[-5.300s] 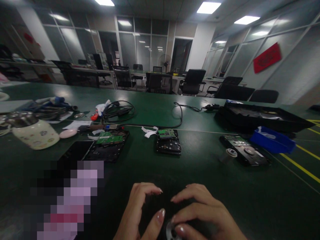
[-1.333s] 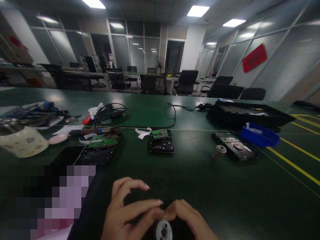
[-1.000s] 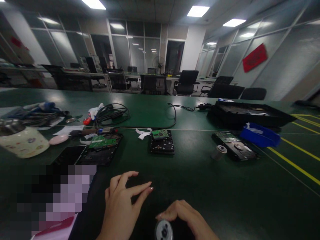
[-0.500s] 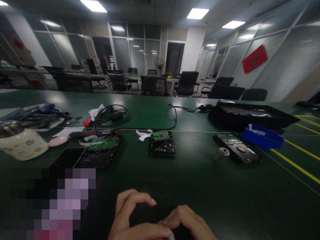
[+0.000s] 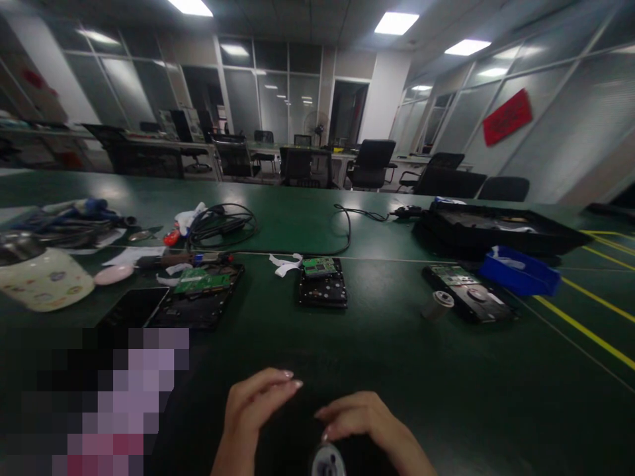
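Note:
At the bottom edge, a small metal cylinder (image 5: pixel 328 461) shows its round end, which has dark holes; its lower part is cut off by the frame. My right hand (image 5: pixel 370 423) curls its fingers against the far side and rim of it, the thumb hidden. Slightly apart to the left, my left hand (image 5: pixel 255 413) holds nothing that I can see, its fingers bent and stretched toward the middle. A similar metal cylinder (image 5: pixel 439 305) stands upright at the right, beside a hard drive (image 5: pixel 476 297).
Two more hard drives with loose green boards lie ahead, one in the middle (image 5: pixel 325 291) and one at the left (image 5: pixel 203 301) near a phone (image 5: pixel 136 307). Left: a cream pot (image 5: pixel 47 281) and a screwdriver-like tool (image 5: pixel 173 262). Right: a blue bin (image 5: pixel 520 271) and black tray (image 5: pixel 496 228).
My left hand moved away from the cylinder, came back over its end half a second ago, and is now off it to the left. My right hand stays by the cylinder, its fingers less tightly folded.

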A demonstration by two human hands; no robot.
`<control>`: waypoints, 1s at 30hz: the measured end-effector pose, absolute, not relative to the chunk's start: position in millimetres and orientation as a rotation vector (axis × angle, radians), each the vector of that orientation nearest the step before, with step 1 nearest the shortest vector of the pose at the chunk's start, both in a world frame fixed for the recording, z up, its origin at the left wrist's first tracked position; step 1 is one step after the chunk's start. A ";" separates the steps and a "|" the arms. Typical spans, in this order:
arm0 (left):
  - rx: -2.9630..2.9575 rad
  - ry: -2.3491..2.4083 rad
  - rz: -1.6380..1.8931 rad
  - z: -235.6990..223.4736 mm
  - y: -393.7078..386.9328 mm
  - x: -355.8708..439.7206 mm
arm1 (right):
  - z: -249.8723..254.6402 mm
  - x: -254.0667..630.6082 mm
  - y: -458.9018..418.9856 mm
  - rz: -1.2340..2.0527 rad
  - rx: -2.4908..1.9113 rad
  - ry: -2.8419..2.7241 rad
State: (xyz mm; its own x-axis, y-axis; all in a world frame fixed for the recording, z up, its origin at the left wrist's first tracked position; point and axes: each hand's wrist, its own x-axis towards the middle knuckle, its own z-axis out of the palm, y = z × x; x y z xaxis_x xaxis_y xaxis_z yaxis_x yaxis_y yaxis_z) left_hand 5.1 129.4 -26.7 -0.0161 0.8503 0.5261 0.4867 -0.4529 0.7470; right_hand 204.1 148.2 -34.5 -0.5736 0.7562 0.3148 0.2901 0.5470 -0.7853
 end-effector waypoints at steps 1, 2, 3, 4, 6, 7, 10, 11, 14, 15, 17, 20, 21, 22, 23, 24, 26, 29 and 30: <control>1.855 1.399 1.466 -30.5 132.6 3.7 | -29.0 203.4 147.9 0.873 -0.816 -2.158; 1.806 1.399 1.473 -34.2 135.6 2.6 | -23.2 202.5 147.3 0.837 -0.802 -2.179; 1.775 1.396 1.485 -37.9 138.1 1.6 | -16.9 201.6 146.8 0.814 -0.798 -2.190; 1.757 1.394 1.501 -41.1 139.9 0.9 | -10.2 201.1 146.8 0.800 -0.799 -2.186; 1.742 1.396 1.526 -45.4 140.8 0.1 | 3.5 202.4 149.3 0.784 -0.853 -2.146; 1.741 1.398 1.530 -46.3 140.2 0.1 | 9.5 204.7 152.4 0.759 -0.904 -2.101; 1.751 1.402 1.524 -45.2 137.1 1.2 | 16.6 216.9 169.0 0.568 -1.207 -1.943; 1.755 1.407 1.522 -44.2 136.2 1.8 | 14.0 221.8 175.7 0.494 -1.284 -1.954; 1.756 1.433 1.514 -42.2 135.5 2.8 | -4.7 234.4 192.9 0.343 -1.442 -2.091; 1.755 1.438 1.512 -42.1 135.8 2.8 | -11.8 237.2 196.4 0.329 -1.469 -2.136; 1.755 1.444 1.509 -42.7 137.0 2.4 | -21.7 240.1 199.9 0.328 -1.501 -2.189; 1.746 1.462 1.503 -44.2 138.9 2.8 | -20.2 238.1 196.3 0.368 -1.492 -2.147; 1.741 1.469 1.504 -44.6 139.2 3.9 | -15.7 235.8 192.8 0.399 -1.464 -2.110; 1.734 1.479 1.511 -44.9 139.3 5.4 | -9.9 232.9 188.1 0.433 -1.422 -2.067; 1.729 1.493 1.524 -45.0 138.9 7.5 | -3.5 229.5 182.4 0.468 -1.363 -2.029; 1.727 1.508 1.541 -45.0 138.3 9.9 | 2.6 225.8 176.1 0.503 -1.292 -2.009; 1.729 1.536 1.570 -44.1 136.4 15.1 | 11.9 218.6 163.3 0.541 -1.093 -2.085; 1.729 1.561 1.565 -40.1 132.8 20.6 | 13.3 211.2 150.3 0.517 -0.776 -2.305; 1.730 1.560 1.555 -38.4 131.6 21.4 | 10.6 209.8 148.3 0.496 -0.730 -2.335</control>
